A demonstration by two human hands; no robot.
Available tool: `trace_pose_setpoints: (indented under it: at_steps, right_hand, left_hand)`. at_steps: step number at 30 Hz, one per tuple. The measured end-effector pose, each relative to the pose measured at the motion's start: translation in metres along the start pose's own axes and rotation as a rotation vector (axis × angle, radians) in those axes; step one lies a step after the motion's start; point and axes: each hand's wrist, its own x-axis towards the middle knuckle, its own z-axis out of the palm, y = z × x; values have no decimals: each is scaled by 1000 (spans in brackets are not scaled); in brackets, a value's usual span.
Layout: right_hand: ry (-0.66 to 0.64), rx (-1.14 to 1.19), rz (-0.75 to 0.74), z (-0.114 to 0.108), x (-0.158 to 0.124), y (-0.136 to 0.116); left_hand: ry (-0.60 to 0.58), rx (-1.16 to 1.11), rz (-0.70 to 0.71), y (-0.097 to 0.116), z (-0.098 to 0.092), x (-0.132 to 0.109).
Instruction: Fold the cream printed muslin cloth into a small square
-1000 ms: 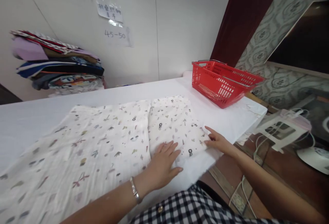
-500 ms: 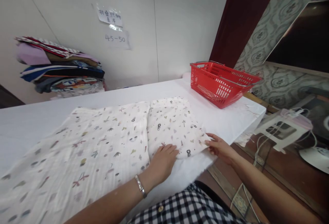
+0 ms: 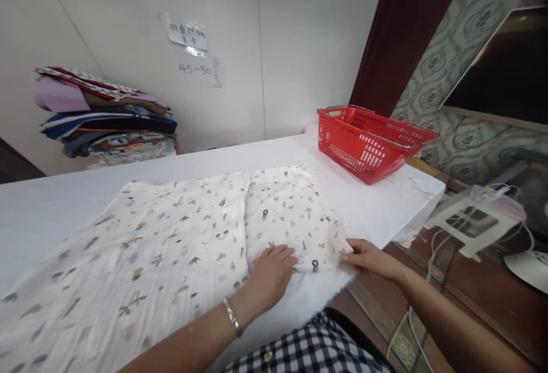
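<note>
A thin white cloth (image 3: pixel 171 242) printed with small leaves, palms and dark figures lies over the white-covered table. Its right end is doubled over, making a narrower layer with an edge running down the middle. My left hand (image 3: pixel 274 273), with a silver bracelet on the wrist, rests flat on this folded part near the front edge, fingers stretched out. At the cloth's right front corner, my right hand (image 3: pixel 363 258) pinches the fabric between thumb and fingers. The corner bunches up slightly there.
A red plastic basket (image 3: pixel 363 145) stands at the table's back right. Folded fabrics (image 3: pixel 107 116) are piled at the back left. Paper signs (image 3: pixel 194 71) hang on the wall. Right of the table are a white stool (image 3: pixel 475 219) and loose cables.
My right hand has closed on the cloth's corner and drawn it slightly outward, wrinkling it. My left hand stays in about the same place on the cloth. The view has shifted slightly.
</note>
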Motion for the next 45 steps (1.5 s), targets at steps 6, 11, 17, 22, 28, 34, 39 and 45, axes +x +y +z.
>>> trace_pose_setpoints:
  at_steps: [6,11,17,22,28,34,39,45]
  right_hand:
    - [104,-227,76,-27,-7,22]
    - [123,-206,221,-32,-18,25]
    - [191,-142,265,-28,-23,15]
    - [253,-205,348,-46,-13,17]
    - [563,-511,-100,-57,42,-9]
    - [454,-684,-200,-37,160,-50]
    - [400,-956,-159,-22,245,-81]
    - [321,-1009,-71,1,291,-85]
  left_hand:
    - [-41,-113,103,4,-2,-2]
    - [-76,-152,162,6,-14,-8]
    - [46,-8,-4,-34,-29,-19]
    - [127,234,-255,-86,-32,-36]
    - [150,357,-335,-101,-19,-48]
    - [170,419,-318,-102,-15,-50]
    - [211,456,-286,-107,-11,-53]
    - [268,459,-265,-112,-5,-56]
